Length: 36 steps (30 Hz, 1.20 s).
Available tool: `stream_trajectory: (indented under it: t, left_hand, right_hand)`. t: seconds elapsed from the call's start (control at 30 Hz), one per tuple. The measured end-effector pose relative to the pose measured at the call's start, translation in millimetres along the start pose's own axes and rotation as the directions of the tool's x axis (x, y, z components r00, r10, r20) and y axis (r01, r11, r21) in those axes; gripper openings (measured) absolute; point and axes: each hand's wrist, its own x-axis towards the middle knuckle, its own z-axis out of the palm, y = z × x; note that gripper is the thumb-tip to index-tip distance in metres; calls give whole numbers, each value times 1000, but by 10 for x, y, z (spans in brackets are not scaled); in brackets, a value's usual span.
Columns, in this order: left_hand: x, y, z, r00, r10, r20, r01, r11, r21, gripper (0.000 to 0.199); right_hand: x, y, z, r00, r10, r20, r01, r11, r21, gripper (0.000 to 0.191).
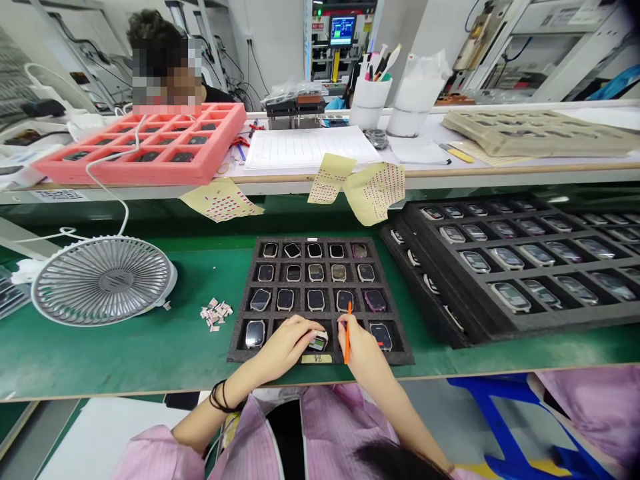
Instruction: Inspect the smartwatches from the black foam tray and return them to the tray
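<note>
A black foam tray (pixel 313 313) with rows of square compartments lies on the green bench, and a watch sits in most of those that show. At its front edge, my left hand (pixel 290 343) has its fingers on a watch (pixel 318 341) with a lit screen, in a front-row compartment above a yellow label (pixel 317 359). My right hand (pixel 357 343) is closed around a thin orange tool (pixel 347 340), held upright over the front row to the right of that watch. The compartment beneath my right hand is partly hidden.
A fan (pixel 115 281) stands at left, beside small paper pieces (pixel 216 313). Stacked black trays (pixel 450 267) of watches fill the right. On the shelf are a pink foam tray (pixel 215 150), papers (pixel 310 147) and pen cups (pixel 370 100). A person (pixel 160 60) is behind it.
</note>
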Motion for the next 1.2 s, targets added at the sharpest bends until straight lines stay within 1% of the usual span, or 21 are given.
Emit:
stream_trajectory:
  t: [0.07,0.13,0.17,0.2,0.23,0.3,0.37,0.4,0.43,0.47,0.53,0.63,0.73,0.83,0.93,1.03,1.2]
  left_hand:
    - [33,2,-8,999,-42,-15,41,996,-86,31]
    - [84,6,-37,993,-115,-36,106,977,-188,29]
    - [116,12,-62,986,-164,-33,151,955,-254,30]
    - [152,21,-93,976,-219,-14,203,922,-329,32]
    - [190,38,-131,962,-272,18,255,877,-407,34]
    - [271,95,-220,937,-335,98,333,774,-539,40]
    - [351,186,-323,929,-340,145,353,699,-622,42]
    - [388,239,-378,933,-327,150,344,683,-644,41]
    - [423,295,-433,939,-310,148,328,680,-656,41]
    - [455,350,-489,947,-289,141,307,684,-662,42]
    - [512,452,-599,967,-228,111,243,711,-660,49]
    - [579,581,-752,992,-122,29,111,746,-656,59]
    - [629,682,-882,996,-74,-54,22,769,-639,53]
    - [670,733,-974,986,-82,-146,-25,788,-615,44]
    - [696,722,-1020,970,-109,-219,-51,785,-617,44]
    - [703,680,-1033,962,-135,-237,-39,791,-611,45]
    - [718,624,-1041,955,-147,-258,-37,803,-594,48]
  right_hand:
    - [2,18,-64,1000,14,6,-15,997,75,29]
    - [-2,50,-132,998,65,9,-65,976,210,29]
    - [-2,65,-166,994,101,27,-105,947,304,31]
    - [4,76,-199,989,134,58,-146,898,414,33]
    - [17,82,-232,983,158,98,-186,827,531,35]
    - [64,72,-301,969,169,183,-249,630,735,39]
    - [132,38,-380,958,149,245,-286,441,851,39]
    - [170,15,-424,955,133,266,-297,374,879,38]
    - [210,-9,-472,954,114,278,-300,333,894,37]
    - [250,-34,-523,955,90,281,-295,316,902,36]
    - [333,-82,-629,964,37,264,-260,338,904,34]
    - [482,-159,-783,976,-50,214,-174,421,890,38]
    - [670,-258,-908,982,-111,156,-83,486,870,37]
    - [873,-375,-990,987,-108,115,-41,526,850,29]
    - [1052,-479,-1034,989,-113,95,-24,511,859,28]
    - [1174,-551,-1058,977,-182,108,-3,498,867,28]
    - [1286,-601,-1049,952,-285,112,53,514,856,28]
